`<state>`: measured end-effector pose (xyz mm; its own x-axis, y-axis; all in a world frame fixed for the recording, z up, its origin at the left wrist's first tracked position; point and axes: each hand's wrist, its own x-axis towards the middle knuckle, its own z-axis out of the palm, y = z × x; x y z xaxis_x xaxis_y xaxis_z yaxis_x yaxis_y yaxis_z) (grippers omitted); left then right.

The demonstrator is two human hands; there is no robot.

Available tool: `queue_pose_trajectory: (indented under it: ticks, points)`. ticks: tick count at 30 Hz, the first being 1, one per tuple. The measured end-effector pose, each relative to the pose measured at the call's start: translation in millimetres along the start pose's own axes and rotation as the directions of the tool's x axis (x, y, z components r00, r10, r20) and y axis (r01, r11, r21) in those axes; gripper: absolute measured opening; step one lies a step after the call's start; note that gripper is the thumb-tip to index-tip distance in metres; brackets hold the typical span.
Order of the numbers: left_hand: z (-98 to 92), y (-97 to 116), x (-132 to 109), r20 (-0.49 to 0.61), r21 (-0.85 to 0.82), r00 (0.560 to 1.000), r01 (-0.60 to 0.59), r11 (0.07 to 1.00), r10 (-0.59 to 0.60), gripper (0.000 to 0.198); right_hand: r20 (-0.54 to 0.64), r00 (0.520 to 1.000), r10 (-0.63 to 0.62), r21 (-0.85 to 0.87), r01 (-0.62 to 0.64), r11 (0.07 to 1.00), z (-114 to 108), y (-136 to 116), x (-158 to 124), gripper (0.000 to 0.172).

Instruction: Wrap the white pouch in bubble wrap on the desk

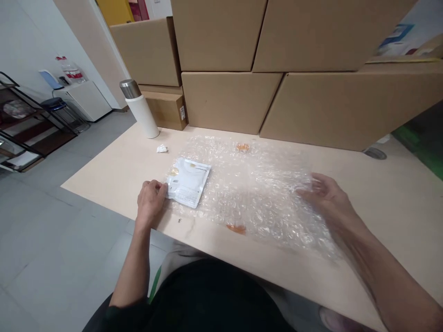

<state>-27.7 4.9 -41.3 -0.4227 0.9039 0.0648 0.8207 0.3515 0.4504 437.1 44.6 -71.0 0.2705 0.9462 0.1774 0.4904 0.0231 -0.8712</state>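
Observation:
A sheet of clear bubble wrap (238,184) lies spread over the tabletop, with an orange mark near its far edge and another near its front edge. On its left part rests a flat white pouch (188,182) with small print. My left hand (151,199) is closed at the pouch's left edge, thumb against it; whether it also grips the wrap beneath is hidden. At the opposite end, my right hand (327,193) pinches the right edge of the bubble wrap, slightly blurred, and that edge looks raised off the table.
Stacked cardboard boxes (228,101) wall off the back of the table (110,170). A white bottle with a steel cap (143,113) stands at the back left, near a crumpled white scrap (162,148). A dark round cable hole (375,153) is at the back right.

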Motion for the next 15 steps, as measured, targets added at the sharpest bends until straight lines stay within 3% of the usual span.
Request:
queue_pose_trajectory:
  ticks: [3, 6, 8, 10, 13, 15]
  points:
    - [-0.9, 0, -4, 0.022, -0.007, 1.0, 0.013, 1.0, -0.013, 0.03, -0.009, 0.968, -0.251, -0.309, 0.236, 0.921, -2, -36, -4, 0.055]
    - [-0.6, 0, -6, 0.0, -0.039, 0.999, 0.047, 0.998, -0.047, 0.041, 0.086, 0.868, -0.489, -0.325, 0.489, 0.81, 17, -85, -17, 0.044]
    - [0.0, -1, -5, -0.011, -0.037, 0.998, 0.059, 0.998, -0.059, 0.051, 0.28, 0.803, -0.527, -0.183, 0.583, 0.791, 47, -115, -29, 0.037]
    - [0.4, -3, -3, -0.005, -0.046, 0.998, 0.062, 0.997, -0.062, 0.048, 0.507, 0.689, -0.518, -0.034, 0.616, 0.787, 85, -138, -40, 0.038]
    - [-1.0, -5, -1, 0.042, -0.148, 0.997, 0.067, 0.987, -0.062, 0.032, 0.698, 0.534, -0.477, 0.056, 0.624, 0.78, 144, -156, -51, 0.045]
    - [-4.3, -4, -4, 0.056, -0.247, 0.997, 0.056, 0.967, -0.043, 0.025, 0.761, 0.488, -0.428, 0.056, 0.607, 0.793, 172, -159, -56, 0.041]
